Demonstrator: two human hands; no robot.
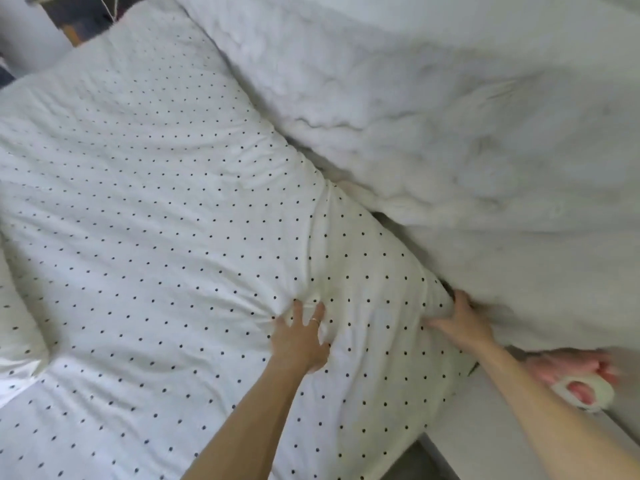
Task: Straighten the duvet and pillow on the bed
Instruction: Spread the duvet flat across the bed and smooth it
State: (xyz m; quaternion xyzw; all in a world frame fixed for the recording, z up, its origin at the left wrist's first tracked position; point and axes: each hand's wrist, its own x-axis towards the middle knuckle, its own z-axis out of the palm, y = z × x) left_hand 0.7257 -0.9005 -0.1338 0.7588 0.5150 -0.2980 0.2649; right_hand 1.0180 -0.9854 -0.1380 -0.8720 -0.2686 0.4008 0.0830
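Note:
A white duvet with small black dots [156, 209] covers the left and middle of the view. My left hand [299, 336] lies on it with fingers spread, and the fabric puckers under the fingertips. My right hand [462, 322] grips the duvet's right edge, with its fingers curled around the fold. A fluffy plain white cover [450, 116] fills the upper right and meets the dotted duvet along a diagonal seam. At the far left edge bulges a dotted pillow [19, 327].
A pink and white object [581, 382] sits on a white ledge [485, 427] at the lower right, just beyond my right forearm. Dark floor [83, 19] and a white cylinder [27, 32] show at the top left.

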